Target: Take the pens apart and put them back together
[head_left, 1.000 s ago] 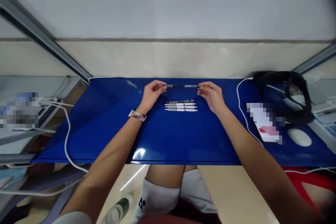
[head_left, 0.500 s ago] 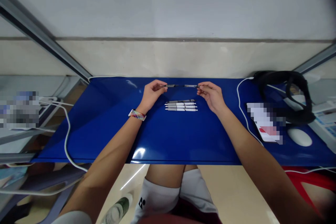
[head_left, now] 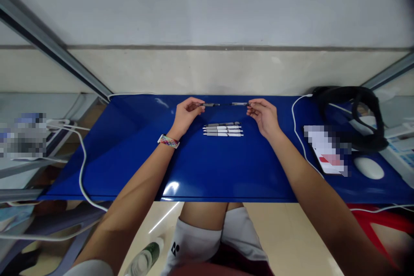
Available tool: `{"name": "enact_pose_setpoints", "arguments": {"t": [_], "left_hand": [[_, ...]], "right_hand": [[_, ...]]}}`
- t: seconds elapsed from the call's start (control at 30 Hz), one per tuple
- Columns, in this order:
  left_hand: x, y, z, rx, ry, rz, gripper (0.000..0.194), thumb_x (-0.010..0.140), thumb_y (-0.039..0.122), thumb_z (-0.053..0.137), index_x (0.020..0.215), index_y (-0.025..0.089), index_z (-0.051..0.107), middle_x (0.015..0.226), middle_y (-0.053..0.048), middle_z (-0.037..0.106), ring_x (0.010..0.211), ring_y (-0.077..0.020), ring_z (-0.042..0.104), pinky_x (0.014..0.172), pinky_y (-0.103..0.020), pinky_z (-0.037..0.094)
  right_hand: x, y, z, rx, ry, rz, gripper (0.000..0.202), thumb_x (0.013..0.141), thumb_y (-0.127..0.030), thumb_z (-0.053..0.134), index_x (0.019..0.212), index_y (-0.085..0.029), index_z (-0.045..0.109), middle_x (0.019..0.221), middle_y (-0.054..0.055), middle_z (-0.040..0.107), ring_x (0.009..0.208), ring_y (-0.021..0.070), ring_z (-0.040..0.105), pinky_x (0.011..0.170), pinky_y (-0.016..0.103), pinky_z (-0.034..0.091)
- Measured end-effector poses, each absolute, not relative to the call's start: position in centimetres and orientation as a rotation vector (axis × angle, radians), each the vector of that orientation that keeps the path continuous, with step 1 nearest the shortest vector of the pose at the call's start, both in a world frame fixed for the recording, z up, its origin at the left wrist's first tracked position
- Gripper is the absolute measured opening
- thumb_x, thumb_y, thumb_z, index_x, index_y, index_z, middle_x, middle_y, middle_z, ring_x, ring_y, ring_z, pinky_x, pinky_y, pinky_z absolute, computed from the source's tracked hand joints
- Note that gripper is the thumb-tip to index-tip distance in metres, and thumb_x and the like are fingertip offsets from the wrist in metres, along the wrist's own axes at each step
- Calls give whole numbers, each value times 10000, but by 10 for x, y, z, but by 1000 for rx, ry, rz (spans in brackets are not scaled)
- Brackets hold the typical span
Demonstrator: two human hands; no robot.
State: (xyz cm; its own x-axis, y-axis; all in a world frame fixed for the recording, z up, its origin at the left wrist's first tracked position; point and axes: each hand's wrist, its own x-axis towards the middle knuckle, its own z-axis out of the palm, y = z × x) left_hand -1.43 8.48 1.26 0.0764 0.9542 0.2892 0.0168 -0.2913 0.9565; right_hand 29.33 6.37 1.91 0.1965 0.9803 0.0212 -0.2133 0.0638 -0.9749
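Surface [head_left: 200,168]: blue, spread beneath your wrists and the work.
Left hand [head_left: 186,114]: at your 11 o'clock, fingertips pinching the outer end of the grey pen piece [head_left: 211,105].
Right hand [head_left: 265,116]: at your 1 o'clock, fingertips pinching the outer end of the pale pen piece [head_left: 239,104].
Loose pens [head_left: 226,128]: stacked side by side at 6 o'clock from the held pieces, tips toward 9; your hands are about equally near.
Held pieces: between your hands, in line along 9-to-3, parallel to the row.
Dark stretch between: too thin to tell whether it joins them.
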Motion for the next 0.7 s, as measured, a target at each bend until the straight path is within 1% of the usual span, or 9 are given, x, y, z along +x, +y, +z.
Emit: {"name": "enact_pose_setpoints", "arguments": {"t": [0.2, 0.4, 0.6, 0.7], "left_hand": [[-14, 85, 13, 1475, 1023, 1361, 259, 815, 312, 894, 1023, 188, 800, 824, -34, 783, 779, -172, 745, 789, -327, 610], [-14, 86, 12, 1436, 1013, 1370, 263, 815, 331, 897, 1016, 191, 801, 854, -42, 796, 788, -171, 754, 779, -319, 606], [-15, 86, 12, 1430, 1026, 1365, 283, 819, 365, 902, 1025, 193, 811, 827, -39, 788, 773, -175, 750, 769, -324, 613], [-15, 87, 11, 1409, 1028, 1376, 288, 808, 365, 913, 1016, 193, 813, 821, -36, 789, 759, -169, 745, 756, -317, 613]], "right_hand": [[293, 64, 19, -1115, -964, 1079, 162, 735, -308, 857, 881, -262, 805, 820, 7, 751, 722, 162, 698, 715, 323, 599], [293, 64, 18, -1121, -966, 1062, 184, 730, -340, 871, 886, -268, 805, 818, 8, 754, 717, 169, 702, 713, 334, 602], [295, 65, 17, -1131, -990, 1050, 231, 750, -394, 881, 916, -269, 782, 848, 14, 741, 733, 176, 706, 742, 357, 612], [295, 65, 17, -1137, -990, 1044, 230, 752, -391, 877, 920, -267, 780, 850, 13, 739, 732, 176, 703, 743, 359, 611]]}}
